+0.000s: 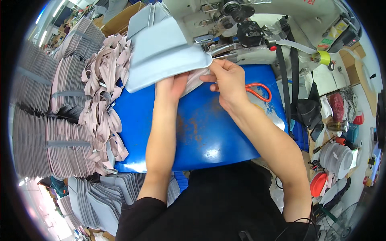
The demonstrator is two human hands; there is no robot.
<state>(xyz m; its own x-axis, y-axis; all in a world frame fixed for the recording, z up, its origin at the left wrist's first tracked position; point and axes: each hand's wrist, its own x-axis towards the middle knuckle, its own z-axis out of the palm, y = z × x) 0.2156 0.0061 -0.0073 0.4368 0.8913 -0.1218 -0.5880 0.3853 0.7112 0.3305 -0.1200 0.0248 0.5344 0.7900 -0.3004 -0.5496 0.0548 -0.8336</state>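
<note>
One grey panel [165,66] over left hand [173,85], grip unclear; right hand [228,80] pinches panel corner.
</note>
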